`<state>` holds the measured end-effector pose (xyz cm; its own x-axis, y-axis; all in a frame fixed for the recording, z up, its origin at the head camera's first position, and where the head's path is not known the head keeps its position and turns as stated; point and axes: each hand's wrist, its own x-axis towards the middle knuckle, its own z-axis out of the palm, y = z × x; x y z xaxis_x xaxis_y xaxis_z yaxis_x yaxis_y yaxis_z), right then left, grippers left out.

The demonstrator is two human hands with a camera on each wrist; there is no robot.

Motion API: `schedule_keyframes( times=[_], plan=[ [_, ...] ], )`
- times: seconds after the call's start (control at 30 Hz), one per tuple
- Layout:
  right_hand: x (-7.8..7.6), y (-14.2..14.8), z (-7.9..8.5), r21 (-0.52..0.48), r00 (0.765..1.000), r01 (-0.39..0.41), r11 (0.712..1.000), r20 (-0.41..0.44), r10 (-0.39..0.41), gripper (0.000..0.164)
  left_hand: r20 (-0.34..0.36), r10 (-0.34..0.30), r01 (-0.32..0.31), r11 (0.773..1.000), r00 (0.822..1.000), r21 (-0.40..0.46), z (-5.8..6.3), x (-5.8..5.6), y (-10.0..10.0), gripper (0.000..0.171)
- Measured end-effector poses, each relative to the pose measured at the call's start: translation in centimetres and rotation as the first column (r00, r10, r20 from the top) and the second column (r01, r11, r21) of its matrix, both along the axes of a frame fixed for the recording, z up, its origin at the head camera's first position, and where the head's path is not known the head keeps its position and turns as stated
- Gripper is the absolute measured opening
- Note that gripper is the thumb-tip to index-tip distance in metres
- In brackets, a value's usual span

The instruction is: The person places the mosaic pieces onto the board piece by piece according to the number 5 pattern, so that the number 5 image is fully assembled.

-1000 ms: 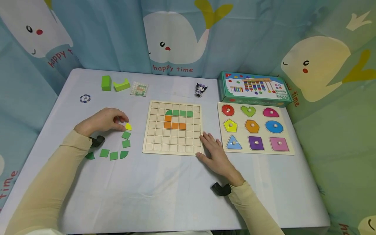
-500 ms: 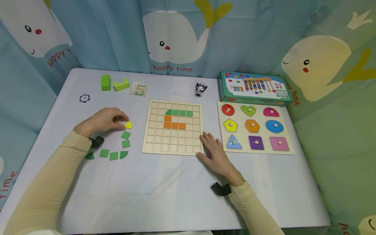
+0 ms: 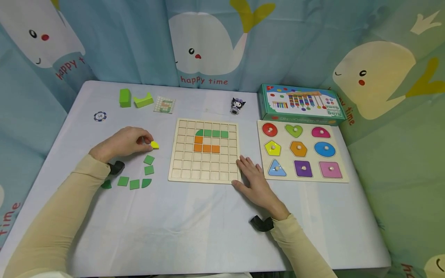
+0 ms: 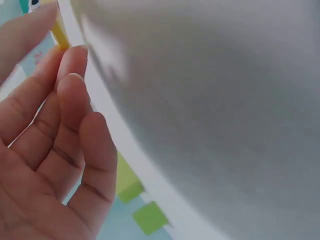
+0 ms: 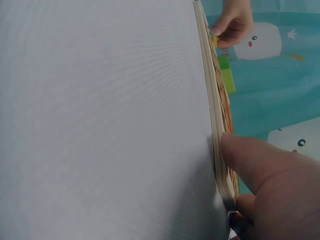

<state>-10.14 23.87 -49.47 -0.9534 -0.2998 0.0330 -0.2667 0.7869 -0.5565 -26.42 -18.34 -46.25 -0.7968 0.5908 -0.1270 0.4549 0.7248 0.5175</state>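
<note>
My left hand [image 3: 126, 142] pinches a yellow quarter-circle tile [image 3: 155, 145] between thumb and fingertips, to the left of the wooden grid board [image 3: 184, 166]. In the left wrist view the tile [image 4: 59, 35] shows edge-on at the fingertips. Green [image 3: 216, 134] and orange [image 3: 206, 148] tiles sit in the upper middle cells of the board. Outstretched, my right hand [image 3: 255, 185] rests at the board's lower right corner, fingers along its right edge. The right wrist view has the thumb [image 5: 250, 155] against the board's side. Several loose green tiles [image 3: 149, 170] lie below my left hand.
A pattern card [image 3: 165, 105], two green blocks [image 3: 125, 98] and a poker chip [image 3: 100, 116] are at the back left. Behind the board stands a small figurine [image 3: 237, 106]. On the right lie a shape puzzle [image 3: 285, 150] and a green game box [image 3: 302, 104].
The yellow tile has turned between the left fingertips and shifted slightly right and away from me, with the hand barely moving. My right hand has stayed in place.
</note>
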Motion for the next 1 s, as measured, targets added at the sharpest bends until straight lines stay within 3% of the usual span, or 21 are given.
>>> schedule_keyframes(
  times=[0.17, 0.4, 0.6, 0.8, 1.0],
  plan=[
    [0.0, 0.0, -0.1, -0.004, 1.0, -0.002, 1.0, -0.005, 0.002, 0.072, -0.038, -0.027, 0.028, 0.999, 0.999, 0.018, 1.4, 0.3, 1.9, 0.022],
    [0.0, 0.0, -0.1, -0.003, 1.0, -0.001, 1.0, -0.003, 0.001, 0.072, -0.063, -0.101, 0.104, 0.993, 0.993, 0.05, 3.0, 0.8, 6.2, 0.022],
    [0.0, 0.1, -0.1, 0.001, 1.0, 0.001, 1.0, -0.001, -0.001, 0.071, -0.118, -0.198, 0.208, 0.975, 0.973, 0.078, 3.3, 0.9, 10.9, 0.022],
    [0.0, 0.1, 0.0, 0.0, 1.0, 0.002, 1.0, 0.007, -0.002, 0.071, -0.136, -0.226, 0.239, 0.968, 0.965, 0.083, 3.5, 1.0, 15.5, 0.023],
    [-0.1, 0.0, 0.0, 0.004, 1.0, 0.005, 1.0, 0.012, -0.005, 0.071, -0.126, -0.255, 0.263, 0.964, 0.959, 0.044, 3.0, 0.6, 18.8, 0.024]
  ],
)
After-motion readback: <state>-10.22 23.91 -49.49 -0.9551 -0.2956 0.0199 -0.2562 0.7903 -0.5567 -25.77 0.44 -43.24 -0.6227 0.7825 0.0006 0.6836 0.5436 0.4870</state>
